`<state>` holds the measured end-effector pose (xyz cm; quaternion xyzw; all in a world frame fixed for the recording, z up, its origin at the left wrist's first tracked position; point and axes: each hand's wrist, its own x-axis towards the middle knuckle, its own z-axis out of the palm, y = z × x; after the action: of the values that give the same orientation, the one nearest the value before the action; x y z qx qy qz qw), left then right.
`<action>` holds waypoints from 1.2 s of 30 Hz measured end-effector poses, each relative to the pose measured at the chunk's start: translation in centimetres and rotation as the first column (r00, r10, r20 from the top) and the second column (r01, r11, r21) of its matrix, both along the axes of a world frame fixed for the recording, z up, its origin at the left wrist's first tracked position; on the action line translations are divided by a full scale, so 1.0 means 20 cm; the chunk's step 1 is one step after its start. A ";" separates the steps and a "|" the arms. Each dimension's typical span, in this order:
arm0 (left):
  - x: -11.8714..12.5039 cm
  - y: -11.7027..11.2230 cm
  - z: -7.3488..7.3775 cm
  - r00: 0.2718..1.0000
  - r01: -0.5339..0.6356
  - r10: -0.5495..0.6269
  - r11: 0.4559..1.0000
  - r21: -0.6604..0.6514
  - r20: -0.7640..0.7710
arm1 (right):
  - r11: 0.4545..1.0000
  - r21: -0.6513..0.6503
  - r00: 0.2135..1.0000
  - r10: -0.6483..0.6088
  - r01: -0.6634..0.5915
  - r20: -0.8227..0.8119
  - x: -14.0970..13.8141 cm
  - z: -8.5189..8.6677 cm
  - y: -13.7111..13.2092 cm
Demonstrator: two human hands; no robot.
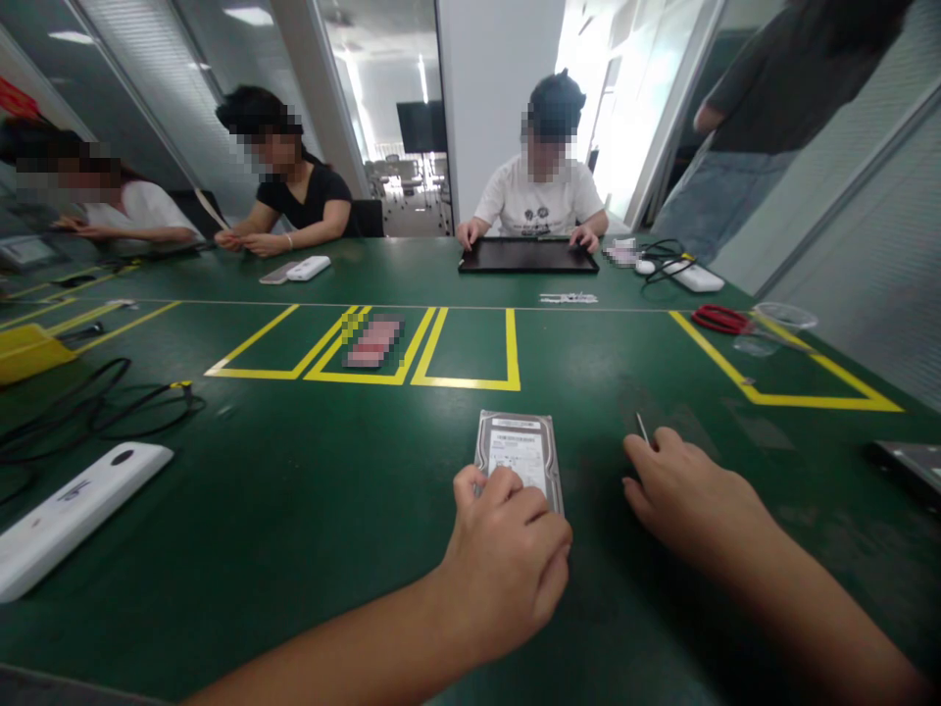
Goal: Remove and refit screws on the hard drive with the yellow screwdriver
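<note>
A silver hard drive [520, 449] with a white label lies flat on the green table [309, 510] just in front of me. My left hand [507, 559] rests on its near edge with the fingers curled down onto it. My right hand [683, 495] lies to the right of the drive, fingers closed around a thin metal tool [642, 428] whose tip sticks out past the knuckles. The tool's tip is a short way right of the drive and apart from it.
Yellow tape boxes [412, 358] mark the table's middle. A white device [70, 510] and black cables [95, 407] lie at left, a dark object [912, 463] at right, red scissors [718, 317] and a clear cup [779, 324] beyond. Three people sit across; one handles a black tray [526, 257].
</note>
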<state>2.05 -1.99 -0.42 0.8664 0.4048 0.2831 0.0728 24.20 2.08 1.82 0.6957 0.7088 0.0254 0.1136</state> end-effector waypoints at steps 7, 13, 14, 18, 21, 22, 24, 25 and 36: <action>-0.01 0.00 -0.01 1.000 0.030 -0.030 0.999 0.026 -0.007 | 1.000 -0.006 1.000 -0.003 0.003 -0.001 0.00 0.01 0.00; -0.01 0.01 -0.01 1.000 0.029 -0.029 0.999 0.031 -0.004 | 1.000 0.011 1.000 -0.001 0.001 0.004 0.02 -0.01 0.00; -0.01 0.01 -0.01 1.000 0.020 -0.020 0.999 0.033 -0.004 | 1.000 0.018 1.000 0.006 -0.006 -0.002 0.02 -0.02 0.00; -0.01 0.01 -0.01 1.000 -0.010 0.011 0.999 0.049 -0.016 | 0.998 0.046 0.999 0.033 -0.031 -0.039 0.06 -0.07 0.02; -0.01 0.01 -0.01 0.999 -0.002 0.005 0.996 0.085 -0.033 | 0.999 0.043 0.998 0.017 -0.015 -0.065 0.08 -0.09 0.04; -0.02 0.01 -0.01 0.999 0.002 0.001 0.995 0.104 -0.036 | 0.999 0.037 0.997 0.008 -0.005 -0.071 0.08 -0.09 0.04; -0.02 0.01 -0.02 0.999 0.012 -0.008 0.990 0.139 -0.033 | 1.000 0.028 0.997 -0.008 0.010 -0.075 0.08 -0.09 0.04; -0.02 0.01 -0.02 0.999 0.020 -0.016 0.987 0.157 -0.029 | 1.000 0.022 0.997 -0.013 0.015 -0.077 0.08 -0.09 0.04; 0.00 0.02 -0.04 0.999 0.018 -0.010 0.964 0.264 -0.031 | 1.000 -0.006 0.999 -0.004 0.004 -0.050 0.05 -0.05 0.03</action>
<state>1.96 -1.64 -1.14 0.8753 0.3585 0.3211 -0.0476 25.27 2.58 0.72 0.6971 0.7103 0.0055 0.0978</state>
